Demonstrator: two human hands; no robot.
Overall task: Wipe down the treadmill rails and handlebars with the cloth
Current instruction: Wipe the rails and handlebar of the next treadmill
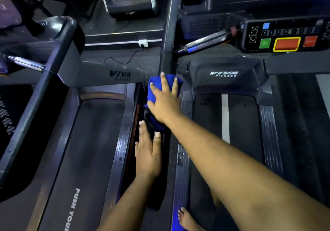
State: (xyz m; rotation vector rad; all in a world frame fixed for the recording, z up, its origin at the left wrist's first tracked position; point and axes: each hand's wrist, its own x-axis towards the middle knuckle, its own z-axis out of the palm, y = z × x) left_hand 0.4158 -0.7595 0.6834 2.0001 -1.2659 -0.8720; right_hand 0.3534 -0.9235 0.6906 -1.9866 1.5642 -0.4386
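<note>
Cloth [157, 86], a soft blue piece bunched thick, lay draped over the black handrail [167, 52] of the right-hand treadmill, near the middle of the scene, where the rail's smooth rounded bar ran toward the far console. The right hand [165, 102] pressed flat on top of it, fingers spread straight across the fabric and not curled around it. Just nearer, the left hand [147, 152] rested along the same dark rail, fingers straight and close together, its fingertips touching the lower fold of the cloth; it held nothing.

A chrome, cylindrical grip bar [203, 42] jutted from the rail's far end, speckled with droplets or dust. To its right sat the console panel [285, 34] with a green button, a large red button framed in yellow, and a smaller red one. Below it, the matte grey motor cover [226, 80] bore white "VIVA FITNESS" lettering. The dark rubbery belt [239, 123] carried a white stripe, flanked by a ribbed metal side strip [269, 134]. A bare foot [187, 220] stood at the near edge. On the left, a second treadmill [92, 141] showed a matching belt.
</note>
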